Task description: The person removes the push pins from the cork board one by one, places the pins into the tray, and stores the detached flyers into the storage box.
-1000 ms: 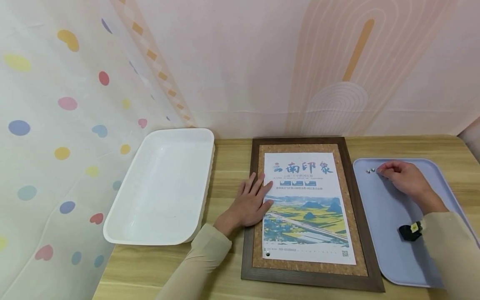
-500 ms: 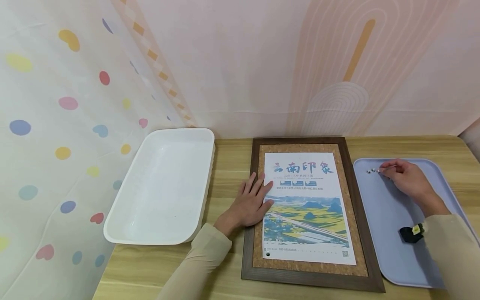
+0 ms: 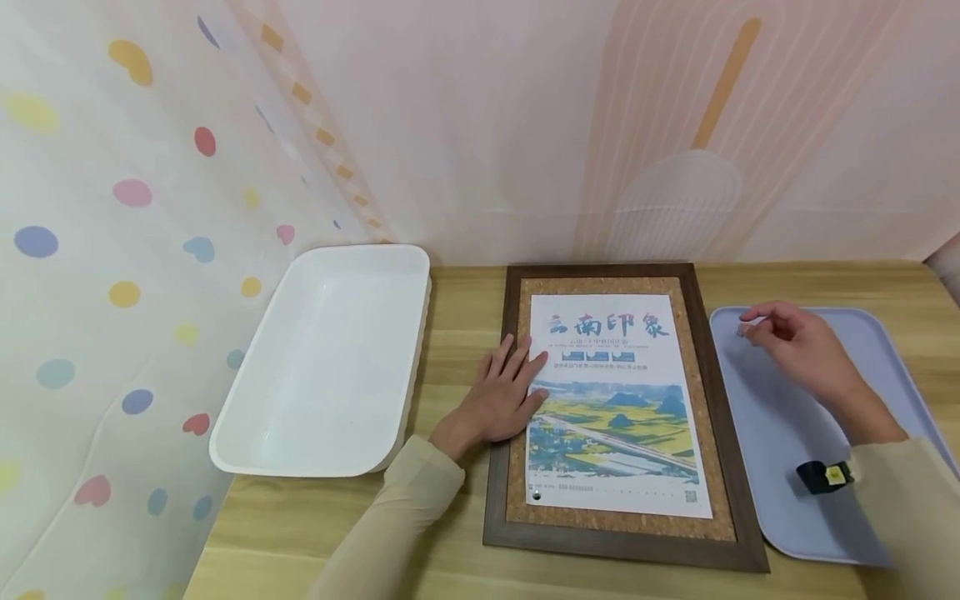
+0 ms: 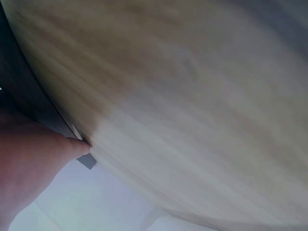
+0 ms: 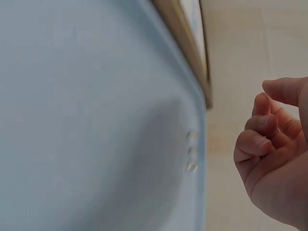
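A dark wood-framed cork board (image 3: 600, 542) lies on the table, with a printed landscape poster (image 3: 615, 417) on it. One tack (image 3: 536, 496) sits at the poster's lower left corner. My left hand (image 3: 498, 404) rests spread across the frame's left side, fingertips on the poster's edge. Over the upper left of the blue tray (image 3: 783, 467) hovers my right hand (image 3: 802, 346), thumb and index finger slightly apart, other fingers loosely curled. Small shiny tacks (image 5: 192, 151) lie in a row near the tray's rim in the right wrist view; nothing shows between the fingertips.
A white plastic basin (image 3: 330, 375) stands left of the board. Behind the wooden table (image 3: 457, 350) hangs a patterned cloth (image 3: 510, 150). A small black device (image 3: 817, 477) with a yellow sticker is at the right wrist, over the tray.
My right hand has shifted slightly left and up, its thumb and index finger parting beside the tacks. The head view has tilted a little; my left hand stays on the board.
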A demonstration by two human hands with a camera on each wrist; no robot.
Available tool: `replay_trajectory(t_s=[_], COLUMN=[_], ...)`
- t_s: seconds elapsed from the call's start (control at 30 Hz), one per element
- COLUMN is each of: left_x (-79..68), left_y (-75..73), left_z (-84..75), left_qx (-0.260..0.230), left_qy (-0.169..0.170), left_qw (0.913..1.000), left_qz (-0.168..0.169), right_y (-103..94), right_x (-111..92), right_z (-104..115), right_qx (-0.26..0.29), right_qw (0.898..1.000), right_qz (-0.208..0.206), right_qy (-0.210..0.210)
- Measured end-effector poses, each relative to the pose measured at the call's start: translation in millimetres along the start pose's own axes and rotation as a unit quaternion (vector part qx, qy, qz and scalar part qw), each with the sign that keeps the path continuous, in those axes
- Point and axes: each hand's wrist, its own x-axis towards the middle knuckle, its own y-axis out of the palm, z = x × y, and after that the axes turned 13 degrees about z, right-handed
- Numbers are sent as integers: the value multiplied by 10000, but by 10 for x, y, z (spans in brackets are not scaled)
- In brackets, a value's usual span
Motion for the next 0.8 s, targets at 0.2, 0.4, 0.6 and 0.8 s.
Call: replay_trajectory(t_s=[0.2, 0.4, 0.6, 0.8], left_x=[12, 3, 4, -6], left_y=[2, -10, -7, 4], left_z=[5, -5, -4, 2], left_qx=[-67, -104, -85, -51], left_qy=[-12, -23, -4, 12], left_qw=[10000, 9999, 10000, 10000], left_qz=[-1, -3, -2, -37], right_y=[151, 315, 437, 587], right_x=[-57, -88, -111, -136], right_z=[268, 448, 511, 588], right_qx=[84, 38, 84, 230], right_qw=[9969, 9916, 9879, 9820], right_qz=[429, 863, 1120, 1564], right_qy=[-651, -965, -1066, -1037])
